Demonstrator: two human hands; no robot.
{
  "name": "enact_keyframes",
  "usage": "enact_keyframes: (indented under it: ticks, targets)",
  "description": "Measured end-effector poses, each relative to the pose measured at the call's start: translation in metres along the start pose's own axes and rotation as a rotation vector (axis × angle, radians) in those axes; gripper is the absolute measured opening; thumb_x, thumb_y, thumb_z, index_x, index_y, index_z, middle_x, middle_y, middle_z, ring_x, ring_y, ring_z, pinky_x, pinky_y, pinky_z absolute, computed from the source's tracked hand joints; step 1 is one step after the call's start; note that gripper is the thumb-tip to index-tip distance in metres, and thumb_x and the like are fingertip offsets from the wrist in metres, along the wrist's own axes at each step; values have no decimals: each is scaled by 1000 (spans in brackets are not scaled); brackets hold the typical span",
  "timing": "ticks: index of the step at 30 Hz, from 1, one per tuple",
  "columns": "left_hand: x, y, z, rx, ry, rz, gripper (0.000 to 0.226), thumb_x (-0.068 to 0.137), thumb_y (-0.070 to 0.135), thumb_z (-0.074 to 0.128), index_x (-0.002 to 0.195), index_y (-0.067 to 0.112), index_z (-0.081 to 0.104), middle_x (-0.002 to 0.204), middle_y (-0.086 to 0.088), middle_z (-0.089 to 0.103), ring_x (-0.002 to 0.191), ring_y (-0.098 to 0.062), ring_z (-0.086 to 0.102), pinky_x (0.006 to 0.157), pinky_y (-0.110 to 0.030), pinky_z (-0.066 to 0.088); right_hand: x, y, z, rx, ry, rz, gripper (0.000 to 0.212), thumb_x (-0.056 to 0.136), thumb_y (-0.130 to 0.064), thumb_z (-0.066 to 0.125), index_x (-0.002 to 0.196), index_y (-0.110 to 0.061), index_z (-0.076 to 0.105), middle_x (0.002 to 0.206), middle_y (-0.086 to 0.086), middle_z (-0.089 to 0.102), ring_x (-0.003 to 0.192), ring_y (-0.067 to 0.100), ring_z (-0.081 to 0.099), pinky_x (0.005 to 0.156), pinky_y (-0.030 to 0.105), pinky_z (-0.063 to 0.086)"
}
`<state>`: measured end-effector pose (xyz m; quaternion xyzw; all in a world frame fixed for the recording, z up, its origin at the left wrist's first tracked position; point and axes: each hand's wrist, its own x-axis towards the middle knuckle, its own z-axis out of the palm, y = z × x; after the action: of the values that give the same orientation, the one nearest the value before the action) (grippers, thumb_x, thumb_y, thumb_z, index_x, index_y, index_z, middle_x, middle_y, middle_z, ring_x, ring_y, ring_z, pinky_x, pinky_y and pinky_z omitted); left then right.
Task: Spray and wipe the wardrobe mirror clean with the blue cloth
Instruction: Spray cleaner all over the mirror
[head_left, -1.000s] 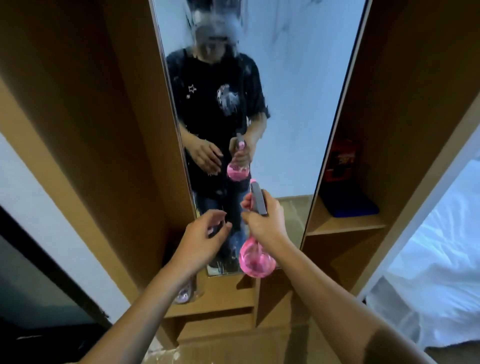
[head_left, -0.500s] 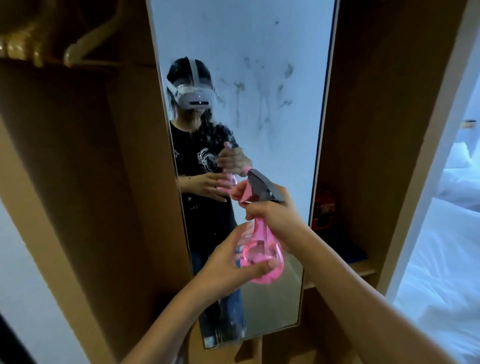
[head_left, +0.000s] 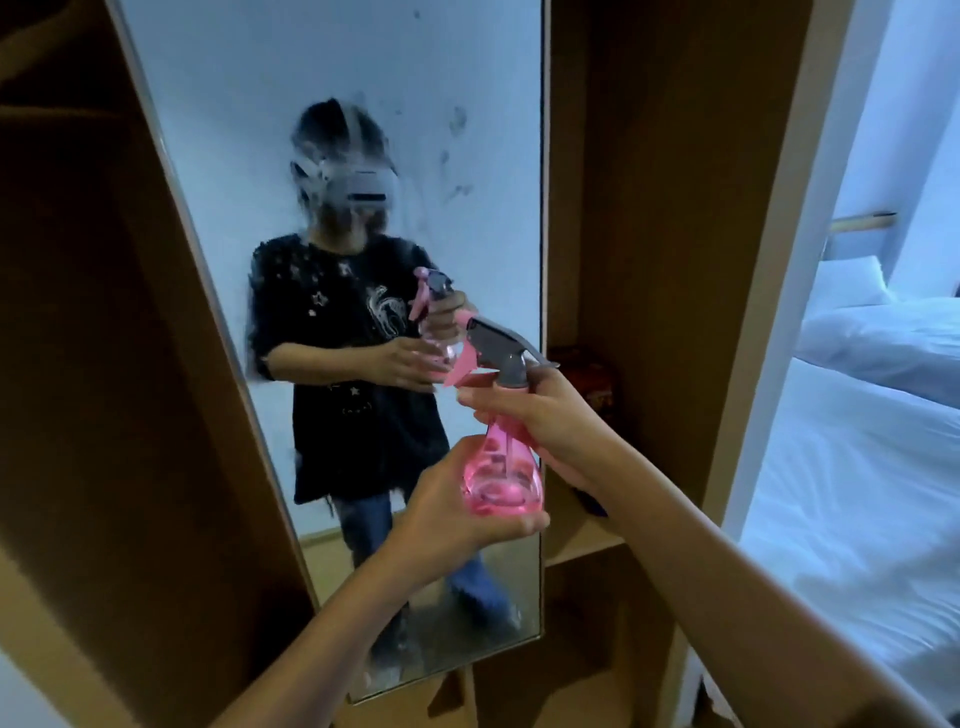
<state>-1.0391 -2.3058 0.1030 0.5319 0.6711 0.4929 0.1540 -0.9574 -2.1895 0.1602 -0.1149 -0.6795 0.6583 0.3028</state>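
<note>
You are standing before the wardrobe mirror (head_left: 332, 104), a tall panel set between brown wooden wardrobe walls (head_left: 649, 208). Its glass is carrying dark smudges and streaks in the upper right part and a speckled haze across the middle, where your reflection is showing.

Your right hand (head_left: 545, 415) is grasping the neck of the pink spray bottle (head_left: 501, 478), fingers curled round it just under the grey trigger head (head_left: 493, 345), whose nozzle is pointing toward the glass. Your left hand (head_left: 457, 514) is cupping the bottle's rounded base from below, fingers wrapped under it. The bottle is being held upright, in the air, close in front of the mirror's right half.

To the right of the mirror, a wooden shelf (head_left: 582, 540) is sitting in an open compartment, with a red item (head_left: 592, 379) on it, too blurred to identify; something dark blue is showing just behind your right wrist. Farther right, past the pale wardrobe edge, a bed (head_left: 857, 467) with white bedding and a pillow is lying under bluish light.
</note>
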Motion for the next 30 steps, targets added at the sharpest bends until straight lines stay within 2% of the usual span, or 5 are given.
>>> enact_keyframes:
  ticks: [9,16,19,23,30]
  targets:
    - [69,12,120,-7,119,-21,71,58,50,85,119,40,51,108,16,68,98,-1,65,89,-31,53,-13,20,-132,-76,107,-11,40,73,-31,83,105,-12,67,98,9,73,92,29,71,89,51,56]
    - [106,6,198,44,10,-77,67,68,57,73,123,27,49,110,8,64,102,-5,62,93,-37,52,-15,37,-214,-147,59,67,22,84,-22,74,103,-13,68,89,1,73,79,16,72,70,26,58]
    - [115,-1,215,7,-30,-117,34,86,23,71,111,29,49,105,10,61,93,10,60,85,-15,49,-7,53,-240,-194,27,104,25,84,-23,73,106,-11,67,91,3,73,78,16,72,67,23,58]
    - [124,-26,227,32,-13,-135,46,76,25,79,111,37,52,107,8,64,99,-1,62,86,-17,49,12,80,-259,-316,1,120,30,82,-22,75,105,-5,68,95,7,73,81,17,72,72,26,60]
    - [162,-87,236,51,13,-281,43,71,27,83,99,43,54,98,18,63,93,17,54,79,-3,41,66,141,-267,-295,36,208,34,73,-16,84,104,-9,72,92,-4,73,74,2,70,62,12,52]
